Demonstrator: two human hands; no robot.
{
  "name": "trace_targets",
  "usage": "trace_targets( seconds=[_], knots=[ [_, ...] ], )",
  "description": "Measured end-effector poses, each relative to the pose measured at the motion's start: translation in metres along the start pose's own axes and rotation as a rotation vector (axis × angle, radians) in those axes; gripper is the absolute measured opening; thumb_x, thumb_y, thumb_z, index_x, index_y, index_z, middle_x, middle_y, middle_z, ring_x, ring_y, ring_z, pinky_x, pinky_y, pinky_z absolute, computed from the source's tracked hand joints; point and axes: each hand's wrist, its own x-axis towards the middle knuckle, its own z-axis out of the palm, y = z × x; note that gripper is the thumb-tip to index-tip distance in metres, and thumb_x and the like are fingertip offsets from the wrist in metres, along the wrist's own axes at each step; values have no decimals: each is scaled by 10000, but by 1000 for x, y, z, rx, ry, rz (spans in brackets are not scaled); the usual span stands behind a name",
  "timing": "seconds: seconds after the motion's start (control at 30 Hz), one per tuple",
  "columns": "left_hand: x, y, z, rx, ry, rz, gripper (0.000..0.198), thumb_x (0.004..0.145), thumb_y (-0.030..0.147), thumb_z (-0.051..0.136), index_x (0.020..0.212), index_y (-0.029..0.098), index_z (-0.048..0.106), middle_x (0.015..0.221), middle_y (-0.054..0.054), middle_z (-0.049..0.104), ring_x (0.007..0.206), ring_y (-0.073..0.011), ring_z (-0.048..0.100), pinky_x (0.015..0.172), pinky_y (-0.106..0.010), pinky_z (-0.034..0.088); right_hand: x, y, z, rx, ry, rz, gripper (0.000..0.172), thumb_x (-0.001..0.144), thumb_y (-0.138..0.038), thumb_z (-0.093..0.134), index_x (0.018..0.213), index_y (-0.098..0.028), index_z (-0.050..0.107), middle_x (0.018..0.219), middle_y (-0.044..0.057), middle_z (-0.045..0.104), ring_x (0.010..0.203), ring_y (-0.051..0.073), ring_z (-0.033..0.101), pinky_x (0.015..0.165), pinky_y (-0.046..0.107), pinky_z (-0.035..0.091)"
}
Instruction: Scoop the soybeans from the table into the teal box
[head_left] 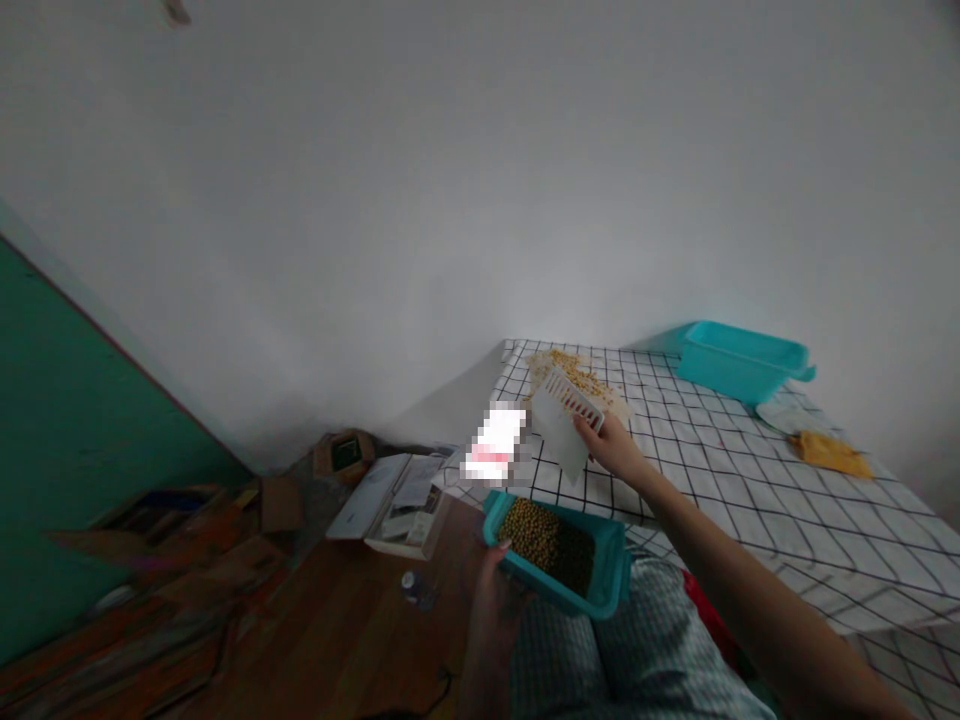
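My left hand (495,590) grips the near-left corner of a small teal tub (607,575) filled with yellowish beans (546,545), held over my lap below the table edge. My right hand (616,447) is closed on a white slotted plastic scoop (566,415), raised just above the tub and over the table's left edge. Behind the scoop a heap of loose beans (574,375) lies on the chequered tablecloth (720,470).
A larger teal basin (742,358) stands at the back of the table by the white wall. A yellow cloth (829,452) and a pale item lie to its right. Books, boxes and clutter (390,505) cover the wooden floor at left.
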Motion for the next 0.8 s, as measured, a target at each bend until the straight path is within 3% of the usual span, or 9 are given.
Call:
trace_targets(
  seconds=[0.3,0.53,0.7,0.8],
  knots=[
    [-3,1,3,-19,21,-15,519,1033,354,770,1486,113,694,1167,-148,876,953,-298,827,817,-400,641,12,4,7,-74,-13,8,336,1080,-370,513,759,-278,549,594,11,630,562,224,650,588,320,504],
    [-8,2,7,-22,27,-8,426,1013,335,788,1386,137,735,1157,-144,888,955,-291,849,775,-380,650,24,4,-7,-165,34,-7,304,1102,-333,471,849,-256,622,683,43,669,695,264,728,661,339,552],
    [-6,0,5,-11,29,7,411,1006,321,784,1378,152,740,1133,-121,885,954,-285,846,745,-366,635,37,-5,-15,-234,-25,-49,338,1145,-361,463,986,-223,727,777,70,747,717,264,732,670,344,548],
    [-6,1,5,-1,34,21,414,1035,340,756,1406,157,731,1155,-126,883,941,-277,832,719,-363,621,52,-14,-11,-290,-80,-80,305,1135,-349,539,950,-223,746,804,76,767,776,263,728,707,341,530]
  ],
)
